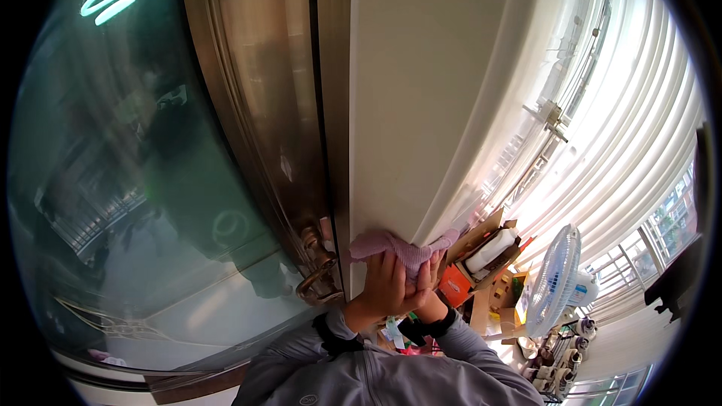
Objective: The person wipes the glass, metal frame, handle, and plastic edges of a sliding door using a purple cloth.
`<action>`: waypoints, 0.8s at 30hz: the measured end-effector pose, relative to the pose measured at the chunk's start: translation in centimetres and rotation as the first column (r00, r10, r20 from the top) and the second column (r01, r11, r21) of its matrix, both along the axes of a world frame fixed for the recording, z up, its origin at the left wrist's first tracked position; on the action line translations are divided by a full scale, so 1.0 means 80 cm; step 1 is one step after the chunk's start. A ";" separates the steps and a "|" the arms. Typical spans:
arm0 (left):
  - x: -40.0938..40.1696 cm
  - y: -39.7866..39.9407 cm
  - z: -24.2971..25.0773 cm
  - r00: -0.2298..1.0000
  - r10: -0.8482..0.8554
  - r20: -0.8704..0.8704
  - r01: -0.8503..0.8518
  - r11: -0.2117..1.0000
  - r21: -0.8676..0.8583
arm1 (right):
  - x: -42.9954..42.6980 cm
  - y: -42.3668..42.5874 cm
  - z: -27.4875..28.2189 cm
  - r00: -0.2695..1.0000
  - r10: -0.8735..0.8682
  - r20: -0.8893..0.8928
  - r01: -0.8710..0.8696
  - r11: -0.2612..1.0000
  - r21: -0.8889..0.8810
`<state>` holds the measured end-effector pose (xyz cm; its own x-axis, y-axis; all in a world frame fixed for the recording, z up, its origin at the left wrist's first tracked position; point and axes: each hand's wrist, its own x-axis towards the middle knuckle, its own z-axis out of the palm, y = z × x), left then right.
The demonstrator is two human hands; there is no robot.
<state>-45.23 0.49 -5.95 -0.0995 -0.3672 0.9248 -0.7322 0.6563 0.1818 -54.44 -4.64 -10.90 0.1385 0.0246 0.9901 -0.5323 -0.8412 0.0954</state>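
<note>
A pink-purple cloth (pixel 414 254) lies pressed against the white door-frame panel (pixel 423 96), folded around its raised edge. My left hand (pixel 383 285) and my right hand (pixel 428 282) meet on the lower part of the cloth, fingers pointing upward and both gripping it. Just left of my hands, a bronze-coloured door handle (pixel 318 270) juts from the metal door frame (pixel 254 67). Which hand lies over the other at the wrists is hard to tell.
A dark glass pane (pixel 169 180) fills the left. On the right are an open cardboard box (pixel 474 242) with a white bottle (pixel 491 251), a standing fan (pixel 555 282), a rack of shoes (pixel 564 361) and white curtains (pixel 632 96).
</note>
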 end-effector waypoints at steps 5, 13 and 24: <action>0.010 0.002 -0.019 0.989 -0.071 0.126 0.071 0.997 0.008 | -0.010 0.021 -0.071 0.980 -0.175 -0.093 0.180 0.983 0.048; 0.007 0.000 0.061 0.993 -0.091 -0.078 0.090 0.996 -0.015 | 0.008 0.020 0.078 0.994 -0.106 -0.008 0.106 0.991 0.077; 0.039 0.029 -0.051 0.970 -0.153 0.186 0.052 0.888 0.458 | -0.018 0.050 -0.091 0.975 0.009 -0.221 0.069 0.938 0.338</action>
<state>-42.13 2.82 -10.04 -0.3335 -0.7124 0.6175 -0.7192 0.6157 0.3219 -55.92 -0.66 -18.16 0.3454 -0.3175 0.8831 -0.5566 -0.8269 -0.0796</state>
